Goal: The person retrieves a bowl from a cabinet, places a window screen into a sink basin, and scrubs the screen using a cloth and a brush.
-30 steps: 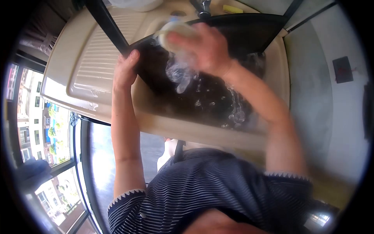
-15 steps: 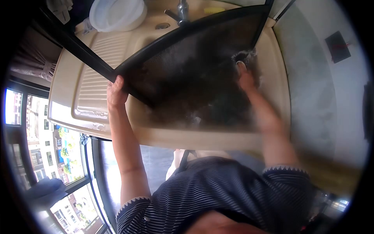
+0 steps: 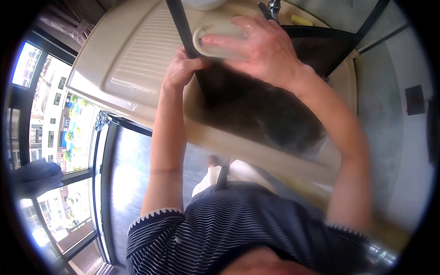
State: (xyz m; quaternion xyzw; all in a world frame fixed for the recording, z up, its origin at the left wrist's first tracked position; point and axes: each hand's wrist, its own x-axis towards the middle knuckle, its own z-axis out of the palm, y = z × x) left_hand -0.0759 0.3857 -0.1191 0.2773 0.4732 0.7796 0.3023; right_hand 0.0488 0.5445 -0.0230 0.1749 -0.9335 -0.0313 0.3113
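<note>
A dark-framed mesh screen (image 3: 247, 98) leans in the beige sink (image 3: 215, 133), its mesh wet and streaked with pale suds. My left hand (image 3: 181, 72) is closed round the screen's frame (image 3: 180, 23) near its left corner. Just to the right, my right hand (image 3: 275, 57) has its fingers over a pale oval scrubber (image 3: 215, 28) and holds it against or just above the frame; contact is not clear. The scrubber's underside is hidden.
The ribbed drainboard (image 3: 140, 46) extends to the left. A metal faucet (image 3: 273, 9), a yellow brush (image 3: 301, 20) and a whitish basin (image 3: 201, 3) are at the back. A wall (image 3: 382, 87) stands on the right, windows (image 3: 59, 105) on the left.
My right hand has moved left with the scrubber, from the sudsy right part of the mesh to near my left hand. The view has shifted, and the screen now appears tilted differently.
</note>
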